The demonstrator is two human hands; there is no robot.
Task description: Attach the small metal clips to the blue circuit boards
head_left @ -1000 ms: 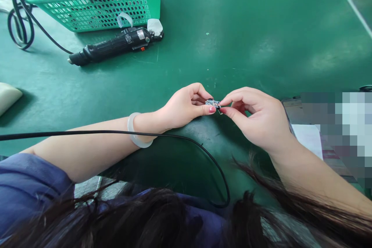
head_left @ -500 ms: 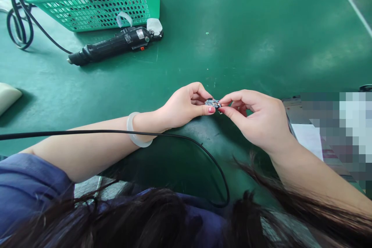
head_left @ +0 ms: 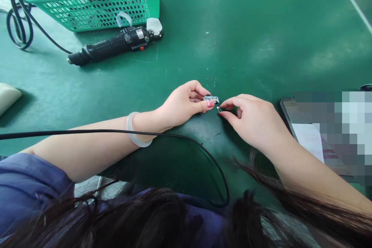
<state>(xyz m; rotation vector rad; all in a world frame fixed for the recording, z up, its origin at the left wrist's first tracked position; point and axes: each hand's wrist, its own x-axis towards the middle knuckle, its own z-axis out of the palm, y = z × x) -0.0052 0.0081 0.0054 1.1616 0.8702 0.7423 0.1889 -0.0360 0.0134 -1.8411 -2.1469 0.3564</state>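
Near the middle of the view, my left hand (head_left: pixel 186 102) pinches a small circuit board (head_left: pixel 210 99) between thumb and fingers. Just to its right, my right hand (head_left: pixel 251 118) holds a tiny rectangular metal piece (head_left: pixel 219 109) between its fingertips. A narrow gap separates this piece from the board. Both hands are just above the green table (head_left: pixel 186 62). The fine details of the board are too small to make out.
A green basket (head_left: pixel 95 7) with black cables stands at the upper left. In front of it lies a black electric screwdriver (head_left: pixel 110 46). A black cable (head_left: pixel 95 131) crosses my left forearm. On the right is a tray-like object with white paper (head_left: pixel 308 139), partly blurred out.
My right hand has drawn slightly away from the board, and the small metal piece now shows at its fingertips. My left hand has tilted the board and moved it slightly up and left.
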